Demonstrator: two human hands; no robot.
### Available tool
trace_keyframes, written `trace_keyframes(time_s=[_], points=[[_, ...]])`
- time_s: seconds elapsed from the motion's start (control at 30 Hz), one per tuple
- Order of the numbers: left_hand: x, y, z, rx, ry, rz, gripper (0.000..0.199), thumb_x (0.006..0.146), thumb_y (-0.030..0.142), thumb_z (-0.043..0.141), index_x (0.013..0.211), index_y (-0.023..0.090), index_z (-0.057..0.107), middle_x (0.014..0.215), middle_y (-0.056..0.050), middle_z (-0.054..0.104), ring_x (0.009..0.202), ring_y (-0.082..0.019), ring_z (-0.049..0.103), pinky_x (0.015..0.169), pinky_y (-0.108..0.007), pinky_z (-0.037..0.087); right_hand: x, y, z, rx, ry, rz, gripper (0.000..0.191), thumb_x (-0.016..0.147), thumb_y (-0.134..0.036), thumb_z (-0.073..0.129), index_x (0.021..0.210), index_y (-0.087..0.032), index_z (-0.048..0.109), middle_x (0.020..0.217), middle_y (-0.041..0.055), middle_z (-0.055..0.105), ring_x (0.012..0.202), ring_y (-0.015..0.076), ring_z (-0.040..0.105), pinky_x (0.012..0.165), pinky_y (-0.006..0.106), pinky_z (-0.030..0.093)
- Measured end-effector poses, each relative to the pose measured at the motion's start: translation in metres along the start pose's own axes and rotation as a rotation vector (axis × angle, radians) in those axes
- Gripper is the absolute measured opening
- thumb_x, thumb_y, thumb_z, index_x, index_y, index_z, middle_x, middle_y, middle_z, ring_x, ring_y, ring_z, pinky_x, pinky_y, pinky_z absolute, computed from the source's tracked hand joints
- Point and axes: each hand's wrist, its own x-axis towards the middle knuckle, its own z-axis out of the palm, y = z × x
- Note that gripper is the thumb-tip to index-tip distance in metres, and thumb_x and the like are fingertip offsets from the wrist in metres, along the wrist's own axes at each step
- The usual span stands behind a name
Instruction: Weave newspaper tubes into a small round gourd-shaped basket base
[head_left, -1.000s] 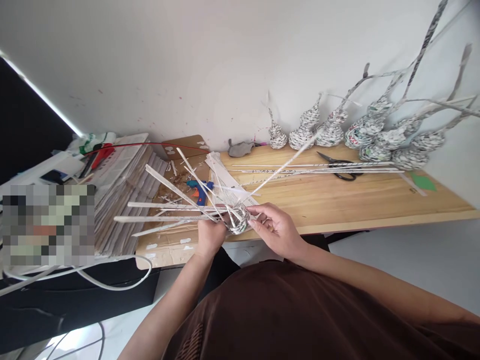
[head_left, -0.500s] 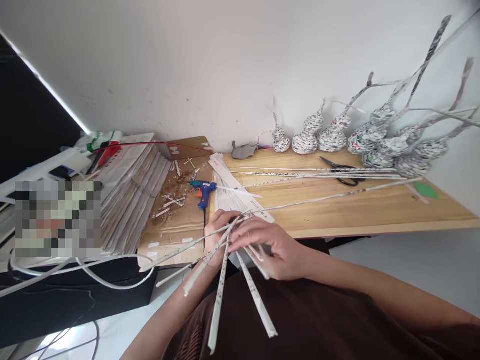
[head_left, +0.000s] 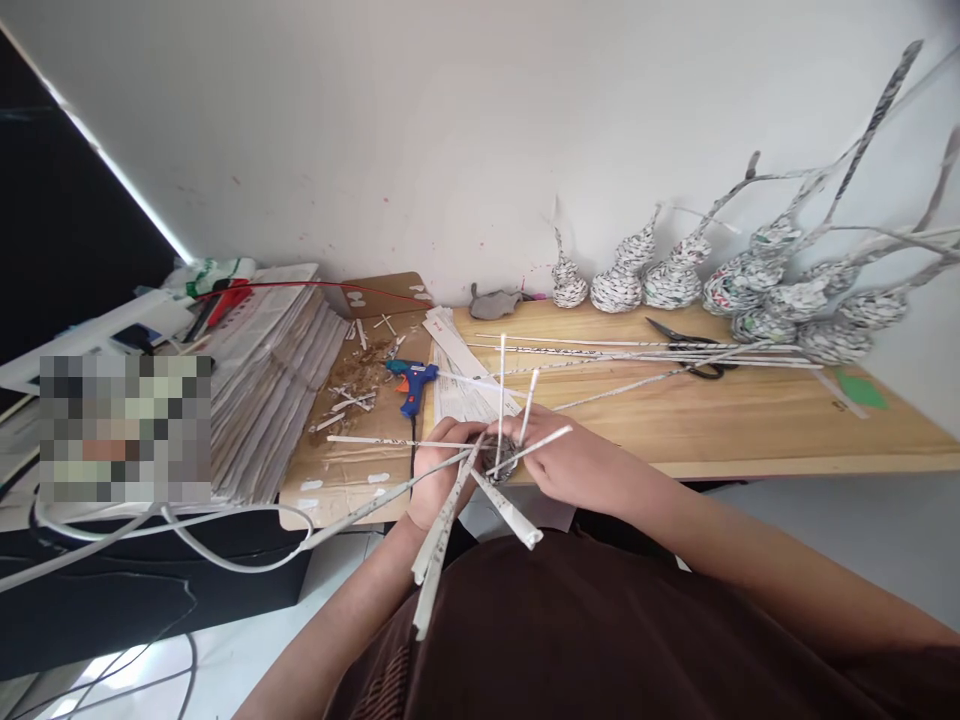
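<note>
A small woven paper piece (head_left: 501, 458) is held over the table's front edge, with several rolled newspaper tubes (head_left: 442, 520) fanning out of it toward me and upward. My left hand (head_left: 439, 472) is closed round its left side, fingers curled and partly behind the tubes. On the other side my right hand (head_left: 566, 458) has its fingers closed at the weave's rim, by the upright tubes. A long thin paper tube (head_left: 630, 388) runs from behind my right hand to the back right. What my right fingertips pinch is partly hidden.
A blue glue gun (head_left: 414, 385) lies on cardboard (head_left: 352, 480) with paper scraps. Black scissors (head_left: 694, 348) lie among more paper tubes (head_left: 600, 352). Woven gourd shapes (head_left: 619, 287) stand along the wall. At left is a newspaper stack (head_left: 262, 400) with white cables (head_left: 225, 570) in front.
The woven piece has tilted and turned, so its rim and upright tubes now show. My right hand has shifted from over the tubes to the right side of the weave.
</note>
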Motion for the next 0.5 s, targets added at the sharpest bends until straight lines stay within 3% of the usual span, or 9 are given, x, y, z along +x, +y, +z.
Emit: trace_keyframes(time_s=[0.13,0.27,0.4,0.5], points=[[0.005,0.003,-0.002,0.041,-0.053,0.057,0.016,0.086,0.012,0.057,0.091,0.020,0.070,0.082,-0.003,0.068,0.077,-0.016,0.063,0.069,-0.026,0.053,0.018,0.014,0.009,0.004,-0.034,0.004,0.018,0.083,-0.004,0.057,0.076,-0.017,0.066,0.079,0.0047,0.066,0.080,0.0181,0.060,0.076,0.029,0.046],[0.008,0.006,-0.005,0.070,-0.070,0.051,0.013,0.085,0.014,0.056,0.081,0.018,0.068,0.076,-0.003,0.065,0.072,-0.017,0.062,0.062,-0.026,0.050,0.029,0.015,0.015,0.138,-0.004,-0.027,0.010,0.079,-0.008,0.066,0.077,-0.017,0.068,0.081,0.0026,0.064,0.074,0.0143,0.059,0.070,0.025,0.044],[0.006,0.003,-0.003,0.091,-0.036,0.026,0.017,0.082,0.017,0.058,0.066,0.017,0.062,0.065,-0.003,0.059,0.063,-0.018,0.059,0.053,-0.026,0.044,0.028,0.006,0.018,0.398,0.176,-0.091,0.007,0.080,-0.014,0.067,0.084,-0.018,0.064,0.080,-0.0005,0.062,0.067,0.0107,0.055,0.065,0.023,0.043],[0.005,0.001,0.001,0.095,-0.002,-0.002,0.019,0.085,0.018,0.056,0.067,0.016,0.062,0.066,-0.004,0.059,0.063,-0.018,0.058,0.056,-0.028,0.046,0.025,0.002,0.022,0.588,0.347,0.013,0.008,0.083,-0.022,0.066,0.085,-0.020,0.058,0.070,-0.0041,0.055,0.056,0.0085,0.045,0.054,0.021,0.037]])
